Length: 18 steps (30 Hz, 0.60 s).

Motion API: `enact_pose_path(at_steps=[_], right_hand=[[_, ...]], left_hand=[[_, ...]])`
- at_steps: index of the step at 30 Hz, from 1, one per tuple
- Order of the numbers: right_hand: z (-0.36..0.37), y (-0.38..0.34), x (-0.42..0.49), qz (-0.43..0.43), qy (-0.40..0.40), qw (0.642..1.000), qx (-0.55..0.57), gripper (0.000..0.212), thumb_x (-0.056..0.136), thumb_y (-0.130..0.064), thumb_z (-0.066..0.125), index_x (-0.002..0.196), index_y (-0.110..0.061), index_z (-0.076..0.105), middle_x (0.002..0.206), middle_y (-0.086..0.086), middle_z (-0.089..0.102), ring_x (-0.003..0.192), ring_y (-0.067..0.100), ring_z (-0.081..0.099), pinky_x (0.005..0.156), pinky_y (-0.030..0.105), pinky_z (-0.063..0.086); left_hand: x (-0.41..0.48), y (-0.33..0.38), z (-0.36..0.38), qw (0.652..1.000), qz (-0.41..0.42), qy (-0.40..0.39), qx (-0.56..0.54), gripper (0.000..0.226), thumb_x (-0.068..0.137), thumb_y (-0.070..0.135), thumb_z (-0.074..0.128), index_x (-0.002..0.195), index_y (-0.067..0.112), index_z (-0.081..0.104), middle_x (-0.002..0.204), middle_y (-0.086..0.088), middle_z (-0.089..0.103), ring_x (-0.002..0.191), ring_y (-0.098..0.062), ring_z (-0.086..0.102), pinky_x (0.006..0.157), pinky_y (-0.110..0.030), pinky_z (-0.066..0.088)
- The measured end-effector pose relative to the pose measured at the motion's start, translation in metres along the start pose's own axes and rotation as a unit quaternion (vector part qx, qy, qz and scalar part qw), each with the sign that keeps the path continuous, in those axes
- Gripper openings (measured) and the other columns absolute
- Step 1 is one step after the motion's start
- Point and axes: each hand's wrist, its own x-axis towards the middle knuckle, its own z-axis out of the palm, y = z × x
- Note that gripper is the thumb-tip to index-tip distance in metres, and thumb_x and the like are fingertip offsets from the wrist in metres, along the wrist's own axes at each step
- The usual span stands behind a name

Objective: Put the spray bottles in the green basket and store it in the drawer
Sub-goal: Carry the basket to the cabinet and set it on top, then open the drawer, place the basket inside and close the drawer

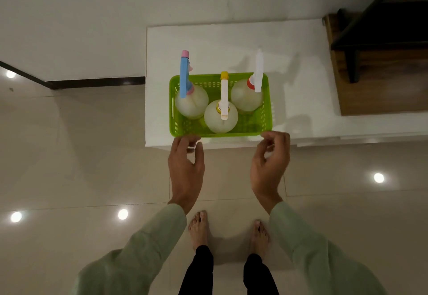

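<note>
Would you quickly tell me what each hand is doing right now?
Left hand: open, fingers curled at the near left corner of the green basket, gripping nothing.
Right hand: open, fingers curled at the near right corner, holding nothing.

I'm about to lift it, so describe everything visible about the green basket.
The green basket is a bright lime rectangular plastic bin with rounded corners and perforated lattice walls. It sits upright on the white cabinet top, near the front edge. Three translucent spray bottles stand inside: blue-and-pink trigger, yellow-capped, white with red collar. The left hand and right hand reach its near corners; firm contact is unclear.
</note>
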Motion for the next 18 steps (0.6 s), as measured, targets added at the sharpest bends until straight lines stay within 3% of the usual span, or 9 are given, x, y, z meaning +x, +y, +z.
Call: enact_pose_path(at_steps=[2, 4, 6, 9, 11, 15, 18], right_hand=[[-0.005, 0.016, -0.020, 0.097, 0.006, 0.995, 0.023, 0.017, 0.089, 0.002, 0.050, 0.097, -0.006, 0.062, 0.094, 0.004, 0.062, 0.081, 0.018, 0.058, 0.071, 0.026, 0.048], [-0.002, 0.039, -0.035, 0.249, -0.039, 0.967, 0.045, 0.015, 0.092, 0.003, 0.052, 0.099, -0.006, 0.062, 0.095, 0.007, 0.064, 0.083, 0.021, 0.059, 0.073, 0.038, 0.049], [0.004, 0.063, -0.040, 0.417, -0.096, 0.900, 0.078, 0.013, 0.096, -0.002, 0.054, 0.101, -0.010, 0.062, 0.098, 0.010, 0.064, 0.088, 0.024, 0.059, 0.074, 0.039, 0.049], [0.019, 0.103, -0.039, 0.592, -0.114, 0.778, 0.175, 0.013, 0.099, -0.015, 0.052, 0.109, -0.012, 0.059, 0.103, 0.012, 0.063, 0.096, 0.027, 0.059, 0.080, 0.041, 0.050], [0.034, 0.132, -0.035, 0.621, -0.106, 0.739, 0.239, 0.019, 0.100, -0.021, 0.050, 0.115, -0.010, 0.056, 0.107, 0.014, 0.061, 0.099, 0.030, 0.057, 0.086, 0.044, 0.049], [0.076, 0.193, -0.028, 0.622, -0.081, 0.702, 0.338, 0.036, 0.104, -0.036, 0.039, 0.127, -0.011, 0.049, 0.120, 0.017, 0.054, 0.107, 0.034, 0.054, 0.103, 0.051, 0.046], [0.106, 0.233, -0.024, 0.633, -0.046, 0.670, 0.386, 0.055, 0.105, -0.049, 0.032, 0.145, -0.012, 0.040, 0.140, 0.020, 0.047, 0.128, 0.040, 0.049, 0.113, 0.056, 0.039]], left_hand=[[-0.019, -0.014, 0.006, 0.996, -0.079, -0.013, -0.036, 0.009, 0.093, 0.015, 0.062, 0.100, 0.018, 0.066, 0.096, 0.005, 0.066, 0.087, -0.012, 0.064, 0.075, -0.021, 0.052], [-0.030, -0.031, 0.017, 0.975, -0.207, -0.036, -0.067, 0.012, 0.093, 0.015, 0.062, 0.103, 0.014, 0.068, 0.097, -0.001, 0.070, 0.093, -0.019, 0.066, 0.080, -0.027, 0.055], [-0.033, -0.051, 0.029, 0.923, -0.362, -0.064, -0.116, 0.020, 0.094, 0.019, 0.061, 0.111, 0.010, 0.066, 0.109, -0.011, 0.070, 0.099, -0.026, 0.066, 0.090, -0.040, 0.056], [-0.029, -0.088, 0.050, 0.810, -0.527, -0.075, -0.247, 0.034, 0.096, 0.024, 0.058, 0.126, 0.007, 0.059, 0.121, -0.014, 0.065, 0.103, -0.026, 0.062, 0.095, -0.042, 0.052], [-0.023, -0.116, 0.065, 0.767, -0.558, -0.063, -0.310, 0.042, 0.098, 0.028, 0.055, 0.134, 0.007, 0.052, 0.124, -0.014, 0.060, 0.108, -0.029, 0.059, 0.097, -0.041, 0.050], [-0.005, -0.177, 0.108, 0.730, -0.560, -0.026, -0.390, 0.050, 0.101, 0.037, 0.045, 0.143, 0.010, 0.040, 0.142, -0.013, 0.050, 0.126, -0.033, 0.053, 0.106, -0.045, 0.044], [0.008, -0.211, 0.140, 0.695, -0.574, 0.013, -0.433, 0.060, 0.101, 0.047, 0.037, 0.151, 0.015, 0.028, 0.152, -0.013, 0.041, 0.133, -0.037, 0.047, 0.111, -0.050, 0.039]])
